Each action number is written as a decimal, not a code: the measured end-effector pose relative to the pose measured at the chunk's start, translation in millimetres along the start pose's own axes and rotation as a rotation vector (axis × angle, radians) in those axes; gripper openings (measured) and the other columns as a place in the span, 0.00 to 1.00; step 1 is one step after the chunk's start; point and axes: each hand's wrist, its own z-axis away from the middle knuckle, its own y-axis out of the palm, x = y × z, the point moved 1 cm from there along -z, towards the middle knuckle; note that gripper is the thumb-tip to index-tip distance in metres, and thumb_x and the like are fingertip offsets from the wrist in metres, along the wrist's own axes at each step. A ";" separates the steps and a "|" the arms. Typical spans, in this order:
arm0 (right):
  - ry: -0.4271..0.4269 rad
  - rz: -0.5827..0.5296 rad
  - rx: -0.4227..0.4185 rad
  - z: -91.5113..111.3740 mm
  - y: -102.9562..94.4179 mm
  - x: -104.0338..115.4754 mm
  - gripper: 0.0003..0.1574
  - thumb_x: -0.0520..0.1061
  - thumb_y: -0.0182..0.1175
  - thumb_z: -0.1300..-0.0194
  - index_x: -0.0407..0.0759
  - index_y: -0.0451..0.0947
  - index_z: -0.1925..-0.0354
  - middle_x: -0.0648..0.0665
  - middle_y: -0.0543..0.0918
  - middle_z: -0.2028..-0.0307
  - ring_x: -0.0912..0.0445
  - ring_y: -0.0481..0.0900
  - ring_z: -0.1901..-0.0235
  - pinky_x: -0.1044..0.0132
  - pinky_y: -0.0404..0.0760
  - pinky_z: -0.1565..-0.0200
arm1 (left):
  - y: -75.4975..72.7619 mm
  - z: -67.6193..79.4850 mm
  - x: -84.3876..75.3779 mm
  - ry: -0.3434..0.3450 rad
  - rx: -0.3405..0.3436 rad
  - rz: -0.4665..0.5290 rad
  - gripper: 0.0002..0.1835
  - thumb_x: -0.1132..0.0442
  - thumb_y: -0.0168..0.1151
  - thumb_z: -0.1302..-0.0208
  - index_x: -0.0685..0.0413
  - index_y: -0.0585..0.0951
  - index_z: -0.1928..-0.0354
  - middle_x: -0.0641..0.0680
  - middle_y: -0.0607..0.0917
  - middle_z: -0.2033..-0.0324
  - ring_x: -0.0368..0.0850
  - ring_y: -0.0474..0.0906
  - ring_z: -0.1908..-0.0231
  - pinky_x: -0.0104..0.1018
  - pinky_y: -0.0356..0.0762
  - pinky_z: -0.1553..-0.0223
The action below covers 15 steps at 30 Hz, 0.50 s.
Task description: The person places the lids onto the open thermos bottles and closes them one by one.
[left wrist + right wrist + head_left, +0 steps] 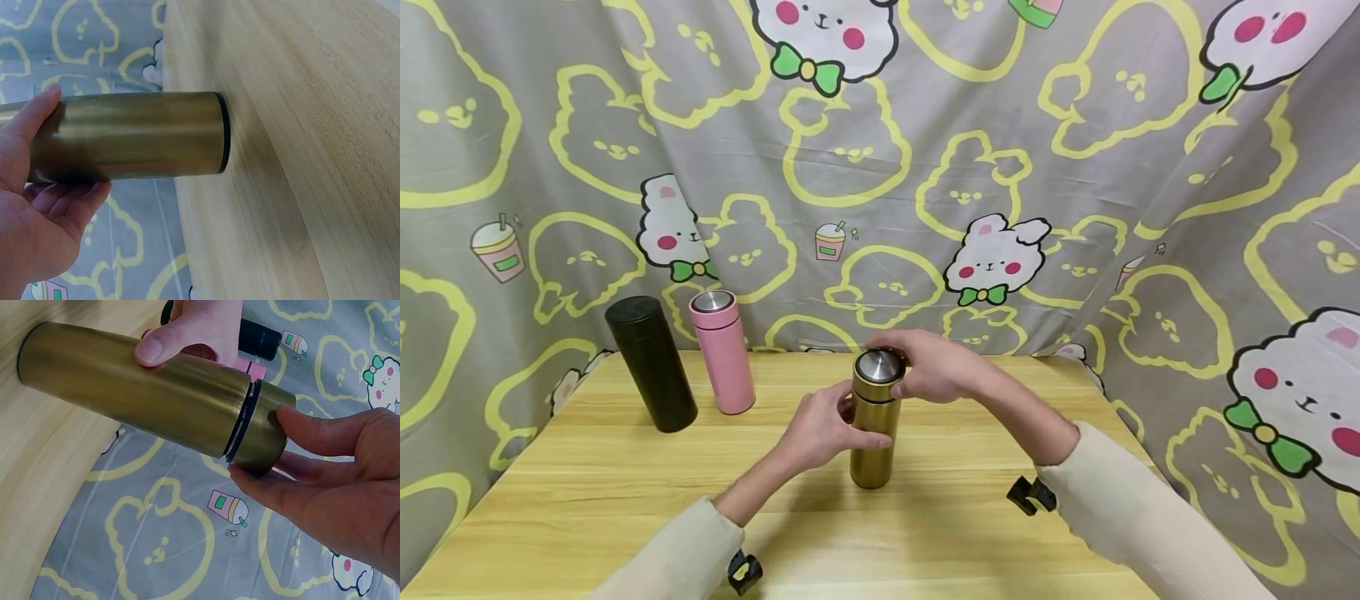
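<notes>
A gold thermos flask (872, 465) stands upright on the wooden table in front of me. My left hand (822, 428) grips its body, thumb across the near side and fingers behind, as the left wrist view also shows. At the top, my right hand (938, 367) holds the gold lid (265, 425) between thumb and fingers. A dark ring (242, 422) shows in the narrow gap between lid and body in the right wrist view. The lid's top is a round silver disc (880, 365). The flask's black base edge (223, 133) appears in the left wrist view.
A black flask (653, 367) and a pink flask (724, 358) with a silver lid top stand upright side by side at the back left of the table (587, 483). Behind the table hangs a grey curtain (737, 158) with cartoon animals.
</notes>
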 end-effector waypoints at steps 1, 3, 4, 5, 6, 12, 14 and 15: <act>0.003 -0.008 -0.006 0.0 0.2 -0.6 0.40 0.32 0.67 0.40 0.43 0.70 0.30 0.43 0.81 0.39 0.50 0.79 0.42 0.51 0.76 0.38 | 0.1 -0.2 0.0 -0.001 0.001 0.000 0.39 0.40 0.84 0.60 0.39 0.80 0.44 0.47 0.89 0.51 0.43 0.86 0.51 0.46 0.84 0.50; 0.017 -0.038 -0.020 0.1 0.7 -1.6 0.39 0.34 0.69 0.40 0.41 0.71 0.31 0.42 0.82 0.41 0.50 0.80 0.44 0.52 0.78 0.39 | 0.4 -0.7 -0.1 -0.001 0.000 -0.001 0.39 0.40 0.84 0.60 0.39 0.80 0.44 0.47 0.89 0.52 0.43 0.86 0.51 0.46 0.84 0.50; 0.025 -0.050 -0.029 0.0 0.9 -1.9 0.38 0.36 0.70 0.41 0.40 0.72 0.33 0.42 0.82 0.42 0.50 0.81 0.45 0.53 0.79 0.40 | 0.4 -0.7 -0.1 0.000 -0.001 -0.001 0.39 0.40 0.84 0.60 0.39 0.80 0.44 0.47 0.89 0.52 0.43 0.86 0.51 0.46 0.84 0.50; 0.036 -0.063 -0.041 -0.1 1.1 -2.2 0.38 0.38 0.72 0.41 0.40 0.72 0.34 0.42 0.83 0.44 0.50 0.81 0.46 0.54 0.79 0.41 | 0.4 -0.7 -0.3 0.001 -0.002 -0.002 0.39 0.40 0.84 0.60 0.39 0.80 0.44 0.47 0.89 0.52 0.43 0.86 0.52 0.46 0.84 0.50; 0.049 -0.073 -0.055 -0.2 1.2 -2.6 0.37 0.40 0.74 0.42 0.40 0.73 0.35 0.42 0.83 0.46 0.51 0.82 0.48 0.55 0.80 0.43 | 0.4 -0.7 -0.5 0.002 -0.004 -0.003 0.38 0.40 0.84 0.60 0.39 0.80 0.44 0.47 0.89 0.53 0.42 0.86 0.52 0.45 0.84 0.51; 0.104 -0.077 -0.123 -1.6 3.9 -4.6 0.35 0.51 0.80 0.48 0.41 0.76 0.47 0.45 0.84 0.56 0.53 0.82 0.58 0.60 0.81 0.53 | 0.1 -0.7 -1.0 0.005 -0.001 0.001 0.38 0.40 0.84 0.60 0.39 0.80 0.44 0.46 0.90 0.54 0.41 0.87 0.53 0.45 0.84 0.51; 0.113 -0.064 -0.138 -2.2 5.2 -5.0 0.34 0.54 0.80 0.49 0.42 0.76 0.50 0.46 0.84 0.59 0.54 0.81 0.60 0.61 0.80 0.56 | 0.0 -0.7 -1.0 0.001 -0.001 0.001 0.39 0.41 0.84 0.60 0.40 0.80 0.44 0.47 0.90 0.54 0.41 0.87 0.53 0.45 0.84 0.51; 0.117 -0.056 -0.146 -2.5 5.9 -5.2 0.34 0.55 0.80 0.49 0.42 0.76 0.51 0.47 0.84 0.60 0.54 0.81 0.61 0.62 0.80 0.57 | -0.1 -0.7 -0.9 0.000 -0.001 0.000 0.39 0.41 0.84 0.60 0.40 0.80 0.44 0.47 0.90 0.54 0.41 0.87 0.53 0.45 0.84 0.51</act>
